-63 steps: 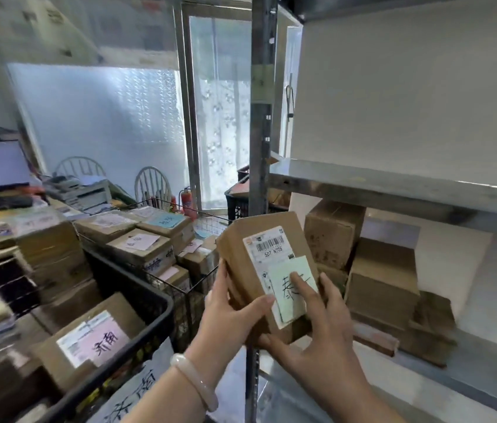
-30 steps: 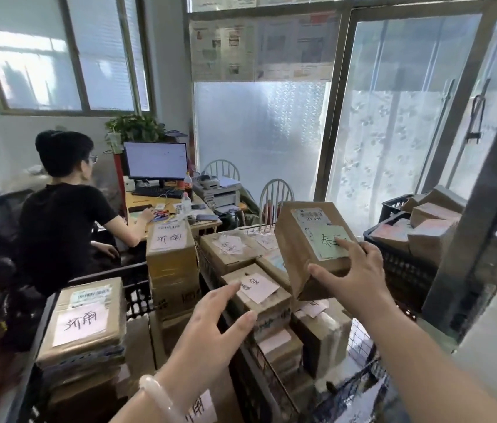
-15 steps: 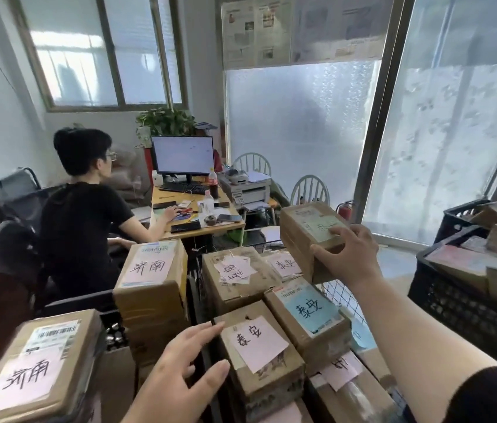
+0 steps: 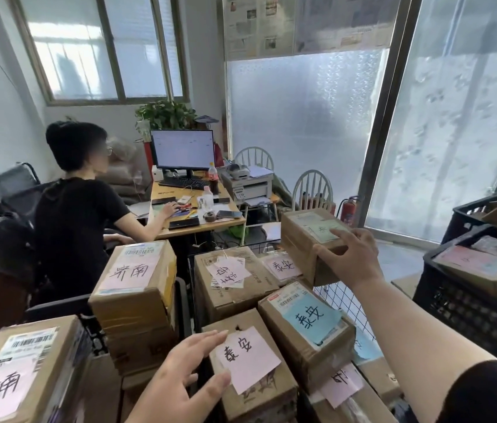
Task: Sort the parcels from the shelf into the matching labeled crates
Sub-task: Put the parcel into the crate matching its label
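My right hand (image 4: 349, 257) grips a brown cardboard parcel (image 4: 302, 236) with a pale green handwritten note, held out over the far side of a wire crate (image 4: 332, 297). That crate is piled with parcels carrying pink and blue handwritten notes, such as the blue-noted one (image 4: 308, 322) and the pink-noted one (image 4: 247, 358). My left hand (image 4: 183, 380) hovers with fingers spread beside the near pink-noted parcel, holding nothing. To the left, stacked parcels (image 4: 134, 282) bear a different handwritten label.
A black plastic crate (image 4: 467, 309) with more parcels stands at the right. A person in a black shirt (image 4: 73, 215) sits at a desk (image 4: 198, 221) with a monitor behind the crates. Two white chairs and a fire extinguisher (image 4: 348, 209) stand by the frosted glass door.
I have turned from the metal shelf to the crates. My left hand let go of the parcel; my right hand carried it out over the wire crate and lowered it.
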Tool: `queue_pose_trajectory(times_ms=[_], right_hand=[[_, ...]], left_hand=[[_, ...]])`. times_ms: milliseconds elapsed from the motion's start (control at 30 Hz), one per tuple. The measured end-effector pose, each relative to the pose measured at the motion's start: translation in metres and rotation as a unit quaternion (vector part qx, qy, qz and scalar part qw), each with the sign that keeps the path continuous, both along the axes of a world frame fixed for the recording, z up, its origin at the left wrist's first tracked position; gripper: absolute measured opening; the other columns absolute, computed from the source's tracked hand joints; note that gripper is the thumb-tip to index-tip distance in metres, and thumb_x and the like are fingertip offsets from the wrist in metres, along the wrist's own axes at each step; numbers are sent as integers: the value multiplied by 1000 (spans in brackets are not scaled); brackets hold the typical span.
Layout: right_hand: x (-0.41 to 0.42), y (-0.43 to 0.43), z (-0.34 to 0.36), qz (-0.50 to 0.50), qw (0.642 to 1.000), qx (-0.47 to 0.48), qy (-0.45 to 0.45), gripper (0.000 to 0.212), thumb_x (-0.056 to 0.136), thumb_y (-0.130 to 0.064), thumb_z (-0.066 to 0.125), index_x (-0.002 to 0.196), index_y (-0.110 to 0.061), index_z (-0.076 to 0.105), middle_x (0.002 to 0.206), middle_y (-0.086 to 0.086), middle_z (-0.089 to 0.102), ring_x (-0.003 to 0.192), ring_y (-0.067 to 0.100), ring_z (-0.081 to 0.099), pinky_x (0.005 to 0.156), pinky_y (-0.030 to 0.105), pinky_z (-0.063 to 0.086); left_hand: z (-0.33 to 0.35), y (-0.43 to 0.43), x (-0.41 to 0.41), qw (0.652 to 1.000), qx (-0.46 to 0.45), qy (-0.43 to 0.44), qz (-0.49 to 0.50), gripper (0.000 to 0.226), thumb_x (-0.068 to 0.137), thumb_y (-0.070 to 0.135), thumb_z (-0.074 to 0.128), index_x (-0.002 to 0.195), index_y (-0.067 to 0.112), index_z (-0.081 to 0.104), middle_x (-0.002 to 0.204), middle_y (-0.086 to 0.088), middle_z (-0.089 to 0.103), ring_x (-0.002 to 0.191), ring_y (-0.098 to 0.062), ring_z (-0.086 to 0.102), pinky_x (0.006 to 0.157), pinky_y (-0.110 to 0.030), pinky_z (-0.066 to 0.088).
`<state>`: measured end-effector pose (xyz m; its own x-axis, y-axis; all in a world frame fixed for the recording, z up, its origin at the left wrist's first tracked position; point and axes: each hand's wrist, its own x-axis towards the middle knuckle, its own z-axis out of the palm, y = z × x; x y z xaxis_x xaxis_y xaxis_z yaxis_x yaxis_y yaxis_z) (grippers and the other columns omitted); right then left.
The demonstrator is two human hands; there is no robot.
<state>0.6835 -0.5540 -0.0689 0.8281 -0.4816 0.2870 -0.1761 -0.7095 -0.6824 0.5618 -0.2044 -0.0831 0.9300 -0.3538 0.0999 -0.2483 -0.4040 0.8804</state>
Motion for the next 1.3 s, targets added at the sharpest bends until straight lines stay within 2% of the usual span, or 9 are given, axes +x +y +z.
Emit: queue_pose_trajectory(times_ms=[167,400,567,733,833,933,1100,1200,1300], right_hand=[[11,17,0,27,1000,6,-9,64,76,-62,67,133,-35,53,142,-1,27,135,29,23,104,53,38],[26,25,-4,38,999,8,23,63,77,-63,66,133,-38,53,146,-2,24,137,30,21,105,54,36],[26,20,-7,20,999,5,30,65,77,-61,69,135,-38,50,143,-1,25,135,31,22,103,55,39],[13,22,-11,39,998,-10,57,63,73,-69,64,129,-40,56,136,-4,31,128,28,28,99,51,41],[4,33,-9,79,994,-52,50,70,66,-80,55,127,-45,55,133,-7,33,127,22,28,101,48,38],[-4,45,-10,95,988,-101,71,77,62,-87,49,129,-49,50,137,-8,33,130,22,28,105,48,36],[-11,51,-1,82,981,-155,88,88,65,-90,44,140,-46,39,154,-2,26,141,30,24,112,53,27],[-16,51,5,86,974,-182,100,93,66,-90,44,146,-44,32,159,-1,21,145,31,16,116,55,19],[-26,52,9,84,975,-181,98,95,67,-88,47,148,-41,28,160,-2,19,147,27,11,117,53,15]], left_hand=[[2,-5,2,1000,-1,2,-4,56,62,73,55,111,84,31,120,55,33,118,25,35,90,-17,43],[-3,-9,1,1000,-5,3,4,57,61,79,52,115,81,34,122,53,35,118,22,39,100,-27,47],[-4,-8,-1,1000,4,-7,2,57,62,77,52,115,82,32,123,52,33,118,22,39,99,-25,48],[-1,-9,0,1000,8,-8,-3,51,67,70,57,112,82,36,120,54,34,118,23,37,93,-16,42],[-2,-8,1,1000,18,-15,-1,43,80,56,68,116,70,50,122,53,35,121,22,36,95,-19,41],[-2,-9,1,999,40,-36,5,40,87,45,65,121,61,50,123,54,34,121,22,34,90,-14,40],[-1,-12,3,996,67,-58,-2,40,88,52,59,124,61,46,131,44,32,125,25,25,108,-23,34],[0,-14,3,996,69,-64,-1,38,88,55,58,122,64,45,129,47,32,123,28,22,108,-25,34],[3,-16,1,992,91,-88,-9,38,90,56,57,123,66,40,133,45,28,129,21,24,109,-23,28]])
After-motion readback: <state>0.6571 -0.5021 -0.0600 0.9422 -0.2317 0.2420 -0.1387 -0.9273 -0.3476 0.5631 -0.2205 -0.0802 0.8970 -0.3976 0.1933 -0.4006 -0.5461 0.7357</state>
